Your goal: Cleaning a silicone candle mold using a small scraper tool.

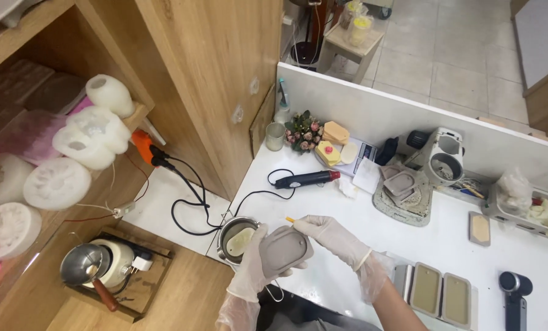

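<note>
Left hand, gloved, is clamped round a grey rounded mould, tipping it over the metal pouring pot at the white bench edge. Right hand pinches a thin stick just above the mould, fingers together

I count two gloved hands of mine, one grey mould held, two filled moulds by my right, and five white silicone shapes shelved.
</note>
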